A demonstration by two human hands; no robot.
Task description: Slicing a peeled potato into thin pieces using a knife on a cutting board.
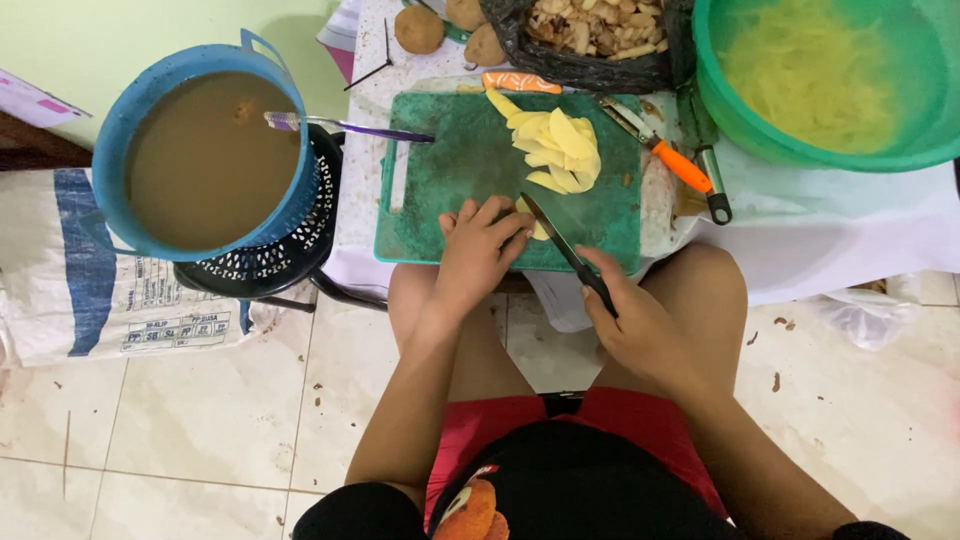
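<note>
My left hand presses down on a small yellow potato piece at the near edge of a green cutting board. My right hand grips the black handle of a knife, whose blade slants up to the potato piece beside my left fingers. A pile of cut yellow potato slices lies on the far half of the board.
A blue bucket of murky brown water sits on a black stool at left, a purple-handled spoon across its rim. A green basin of shredded potato stands at right, next to an orange-handled peeler. Whole potatoes and a black bag of peels lie behind.
</note>
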